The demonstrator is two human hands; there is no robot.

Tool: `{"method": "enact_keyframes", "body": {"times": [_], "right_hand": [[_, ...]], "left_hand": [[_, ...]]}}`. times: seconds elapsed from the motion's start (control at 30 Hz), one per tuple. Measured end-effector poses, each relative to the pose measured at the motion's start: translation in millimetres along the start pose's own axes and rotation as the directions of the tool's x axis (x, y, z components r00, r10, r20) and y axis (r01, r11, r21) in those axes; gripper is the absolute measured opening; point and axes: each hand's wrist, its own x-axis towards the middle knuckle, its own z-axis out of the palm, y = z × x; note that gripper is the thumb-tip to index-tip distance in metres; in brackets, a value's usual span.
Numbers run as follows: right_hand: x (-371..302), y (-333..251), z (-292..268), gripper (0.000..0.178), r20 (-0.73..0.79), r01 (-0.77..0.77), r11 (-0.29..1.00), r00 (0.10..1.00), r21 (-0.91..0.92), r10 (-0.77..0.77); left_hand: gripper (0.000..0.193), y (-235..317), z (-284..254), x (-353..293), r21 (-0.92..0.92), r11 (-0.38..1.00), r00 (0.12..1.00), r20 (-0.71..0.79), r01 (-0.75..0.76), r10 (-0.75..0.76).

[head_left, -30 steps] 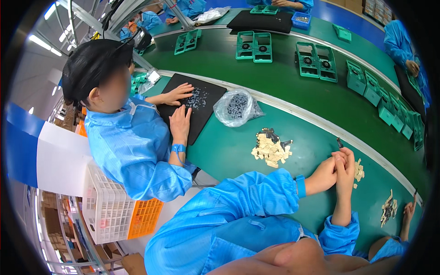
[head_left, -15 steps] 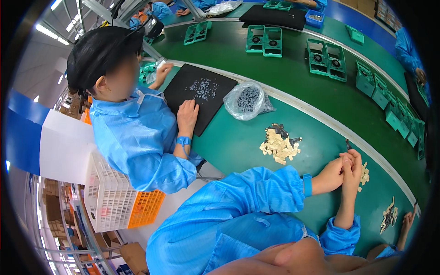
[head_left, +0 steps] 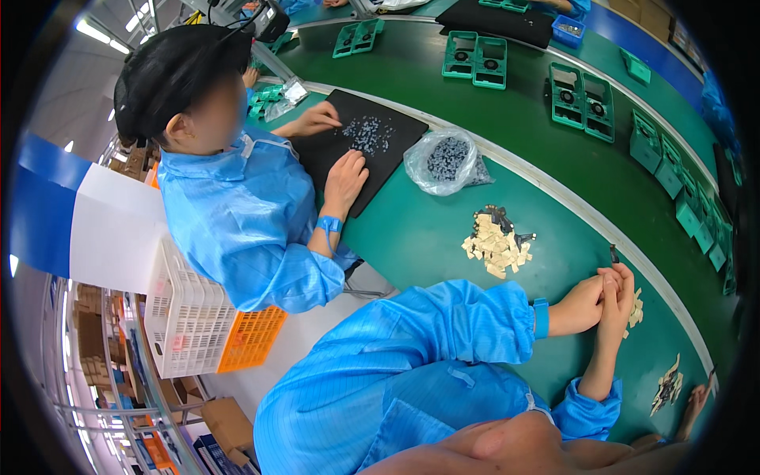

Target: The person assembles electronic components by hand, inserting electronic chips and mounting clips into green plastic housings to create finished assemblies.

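My left hand (head_left: 576, 305) and my right hand (head_left: 617, 299) are pressed together over the green worktop, fingers curled inward. A small slim black part (head_left: 613, 254) sticks up from the fingertips of my right hand. My left fingers are closed and partly hidden behind the right hand; what they hold, if anything, cannot be made out. Left of my hands lies a pile of cream strips with black parts (head_left: 497, 245). A smaller heap of cream strips (head_left: 636, 312) shows just beyond my right hand.
A co-worker (head_left: 237, 190) in blue handles tiny grey pieces (head_left: 370, 135) on a black mat (head_left: 400, 162). Nearby is a clear bag of grey pieces (head_left: 450, 161). Green trays (head_left: 582, 99) line the belt past a pale rail (head_left: 554, 180). Another person's hand (head_left: 695, 408) is at right.
The co-worker's far hand has come in over the mat toward the tiny grey pieces. My hands stay joined around the black part; the whole view has shifted slightly.
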Motion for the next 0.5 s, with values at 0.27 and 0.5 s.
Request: {"method": "enact_keyframes", "body": {"times": [0.27,0.5], "right_hand": [[0.0,-8.0,-2.1,0.028,-0.003,-0.014,1.000,1.000,-0.004,0.014],[-1.0,-24.8,-2.1,0.028,0.004,-0.028,0.999,1.000,-0.029,0.028]], "left_hand": [[0.014,12.9,-2.4,4.0,-0.052,0.997,0.997,0.048,0.055,-0.053],[0.009,24.4,0.5,4.6,-0.090,0.995,0.999,0.022,0.034,-0.032]]}}
